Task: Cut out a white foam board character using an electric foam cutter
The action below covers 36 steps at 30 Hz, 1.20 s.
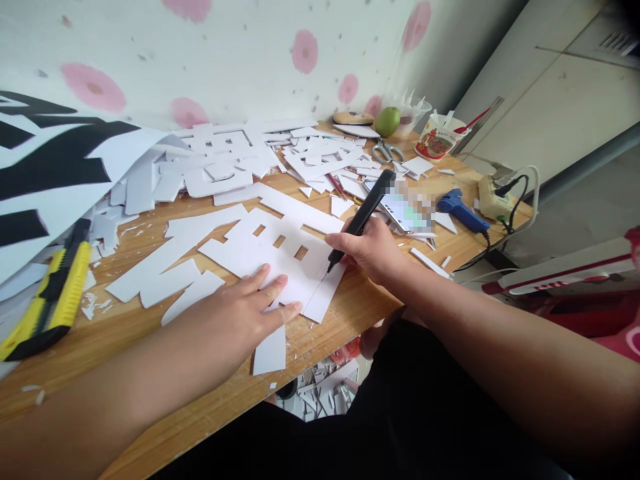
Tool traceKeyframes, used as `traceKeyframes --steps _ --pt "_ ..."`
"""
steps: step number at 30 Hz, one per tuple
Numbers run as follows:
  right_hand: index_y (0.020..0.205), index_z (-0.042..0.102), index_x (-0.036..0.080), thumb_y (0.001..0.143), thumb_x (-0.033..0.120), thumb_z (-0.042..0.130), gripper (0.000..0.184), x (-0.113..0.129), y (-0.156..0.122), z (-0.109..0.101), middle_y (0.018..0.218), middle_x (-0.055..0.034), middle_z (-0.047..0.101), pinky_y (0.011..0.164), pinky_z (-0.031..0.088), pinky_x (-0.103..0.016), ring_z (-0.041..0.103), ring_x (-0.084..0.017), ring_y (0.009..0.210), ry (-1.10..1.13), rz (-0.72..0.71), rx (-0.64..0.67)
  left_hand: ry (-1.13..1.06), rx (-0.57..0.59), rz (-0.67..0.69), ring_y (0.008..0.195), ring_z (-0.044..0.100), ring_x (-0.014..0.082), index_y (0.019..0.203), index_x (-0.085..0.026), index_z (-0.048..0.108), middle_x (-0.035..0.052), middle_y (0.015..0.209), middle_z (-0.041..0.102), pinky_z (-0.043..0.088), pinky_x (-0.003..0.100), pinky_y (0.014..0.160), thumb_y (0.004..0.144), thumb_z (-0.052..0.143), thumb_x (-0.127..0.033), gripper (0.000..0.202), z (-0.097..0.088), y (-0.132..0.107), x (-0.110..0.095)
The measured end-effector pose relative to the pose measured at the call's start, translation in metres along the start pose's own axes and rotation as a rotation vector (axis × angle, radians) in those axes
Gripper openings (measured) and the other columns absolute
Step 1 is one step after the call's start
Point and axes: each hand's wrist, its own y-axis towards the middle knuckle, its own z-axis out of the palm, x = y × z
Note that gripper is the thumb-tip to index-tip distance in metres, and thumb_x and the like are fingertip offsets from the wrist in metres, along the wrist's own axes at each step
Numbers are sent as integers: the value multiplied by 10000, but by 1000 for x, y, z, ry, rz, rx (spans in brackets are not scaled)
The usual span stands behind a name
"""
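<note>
My left hand (240, 310) lies flat, fingers spread, pressing down a white foam-board cut-out (273, 257) with small square holes on the wooden table (150, 333). My right hand (373, 250) is closed round a black craft knife (361, 217), held like a pen. Its tip touches the cut-out at the right side, just beyond my left fingertips. More white cut strips (165, 270) lie to the left of the piece.
A yellow and black utility knife (53, 293) lies at the left. Piles of white cut shapes (240, 160) cover the back. Scissors (385, 152), a green apple (388, 121), a noodle cup (440, 137), a blue glue gun (463, 210) and a power strip (493, 197) sit far right.
</note>
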Motion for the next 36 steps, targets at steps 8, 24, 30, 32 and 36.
traceKeyframes --steps 8,24,30,32,36 --pt "685 503 225 694 366 701 243 15 -15 -30 530 74 442 477 455 -268 400 -88 452 194 -70 -135 -48 -125 -21 1391 486 366 1329 -272 654 131 1432 605 495 520 1069 788 527 4 621 -1 4 -7" --pt "1138 675 257 752 434 796 441 6 -47 -63 724 7 678 674 591 -403 640 -178 596 -55 -277 -27 -77 -408 23 1305 591 271 1221 -202 709 76 1350 677 488 443 1107 940 453 -134 387 14 14 8" --pt "1215 661 278 913 337 657 307 -4 -65 -40 860 -31 741 702 558 -341 708 -200 756 -518 -599 301 -55 -330 -36 1296 591 339 1207 -159 708 125 1353 667 516 493 1074 960 561 -343 341 7 17 6" --pt "1165 654 234 905 404 683 312 -6 -64 -28 869 -62 735 686 542 -341 688 -213 761 -622 -748 266 -31 -310 -36 1284 600 345 1159 -151 719 136 1329 681 525 490 1064 943 597 -351 319 3 18 4" --pt "1166 599 175 762 629 761 629 -10 -62 -8 847 -98 691 664 532 -368 631 -245 750 -791 -874 216 -23 -322 -2 1260 617 352 1130 -137 721 136 1279 708 546 493 1039 936 614 -297 274 1 18 1"
